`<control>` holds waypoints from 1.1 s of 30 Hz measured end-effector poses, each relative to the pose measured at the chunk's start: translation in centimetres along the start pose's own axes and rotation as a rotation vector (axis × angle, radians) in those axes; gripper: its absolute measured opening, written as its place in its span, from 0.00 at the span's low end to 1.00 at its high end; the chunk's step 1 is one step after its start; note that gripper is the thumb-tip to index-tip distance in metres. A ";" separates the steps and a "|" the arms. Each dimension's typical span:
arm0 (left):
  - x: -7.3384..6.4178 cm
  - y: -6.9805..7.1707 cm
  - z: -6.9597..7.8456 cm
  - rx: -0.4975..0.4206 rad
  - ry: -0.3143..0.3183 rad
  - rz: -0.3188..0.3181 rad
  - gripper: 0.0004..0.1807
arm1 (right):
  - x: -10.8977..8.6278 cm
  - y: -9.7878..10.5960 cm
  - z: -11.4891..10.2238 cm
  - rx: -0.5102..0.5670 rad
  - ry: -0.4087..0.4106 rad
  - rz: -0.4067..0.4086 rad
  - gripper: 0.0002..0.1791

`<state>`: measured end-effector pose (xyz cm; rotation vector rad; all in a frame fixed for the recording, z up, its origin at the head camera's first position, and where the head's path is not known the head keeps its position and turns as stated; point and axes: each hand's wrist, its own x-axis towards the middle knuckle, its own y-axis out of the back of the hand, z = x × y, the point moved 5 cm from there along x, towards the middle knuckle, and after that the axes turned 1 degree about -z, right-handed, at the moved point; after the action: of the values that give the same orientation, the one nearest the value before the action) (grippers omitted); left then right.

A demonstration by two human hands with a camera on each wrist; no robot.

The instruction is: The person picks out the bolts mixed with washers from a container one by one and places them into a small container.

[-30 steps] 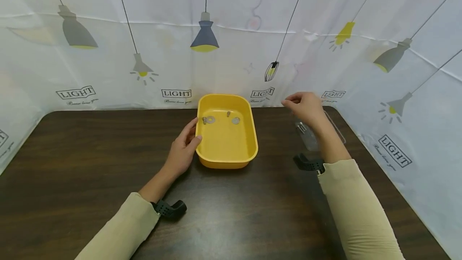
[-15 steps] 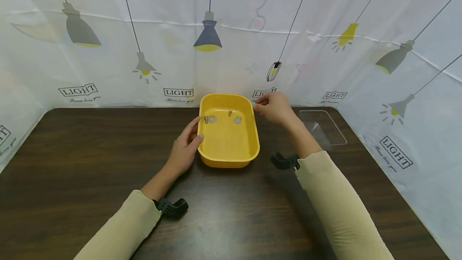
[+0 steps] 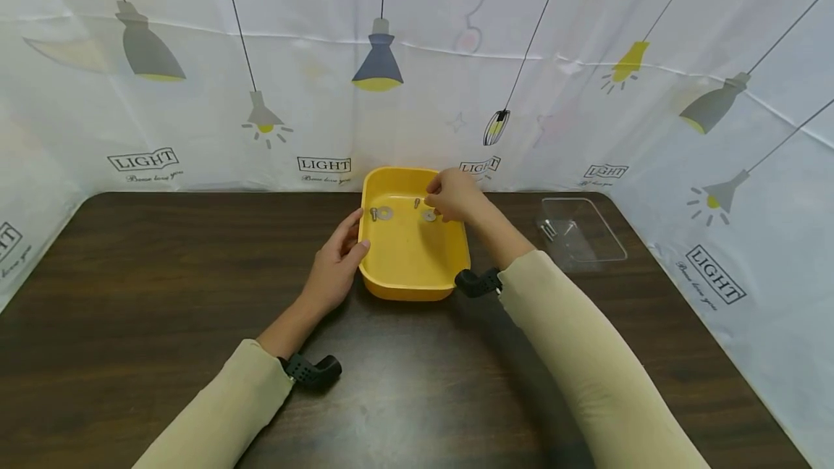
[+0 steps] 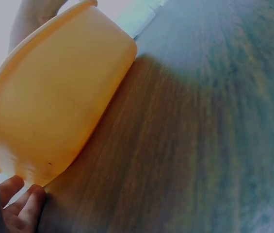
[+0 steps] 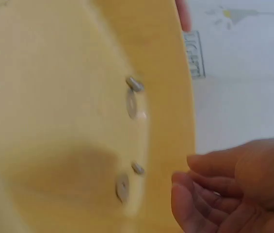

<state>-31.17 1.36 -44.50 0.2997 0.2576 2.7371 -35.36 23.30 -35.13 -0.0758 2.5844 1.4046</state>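
A yellow plastic tray [image 3: 410,259] stands on the table. In it lie a larger screw [image 3: 374,214] beside a washer [image 3: 385,213], and a smaller screw [image 3: 417,203] near a second washer [image 3: 429,216]. My left hand [image 3: 332,270] grips the tray's left rim, its thumb at the rim; in the left wrist view its fingers [image 4: 30,206] touch the outer wall. Over the tray's right rim hovers my right hand [image 3: 456,194], fingers loosely bent, close to the smaller screw and washer. In the right wrist view nothing clearly shows between its fingertips.
A clear plastic box [image 3: 589,237] sits at the table's back right, with small metal screws [image 3: 548,230] at its left side. Behind the dark wood table [image 3: 195,273] hangs a white curtain [image 3: 300,35] printed with lamps. Black straps are on both wrists.
My right hand has travelled left from above the clear box to over the yellow tray. The left hand keeps its hold on the tray; the screws and washers in it lie as before.
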 end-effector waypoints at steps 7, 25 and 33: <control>0.1 0.3 0.1 -0.005 0.005 0.001 0.32 | 0.7 -0.5 -1.0 -0.050 -0.009 -0.055 0.18; 0.0 0.1 0.0 -0.026 -0.007 -0.007 0.32 | 2.9 -2.0 -1.8 -0.061 -0.073 -0.092 0.17; 0.2 0.0 -0.1 -0.027 0.000 0.000 0.32 | 4.6 -3.1 -0.8 -0.291 -0.100 -0.053 0.13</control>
<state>-31.35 1.45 -44.61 0.2924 0.2200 2.7384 -39.57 21.17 -38.22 -0.1124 2.2657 1.7073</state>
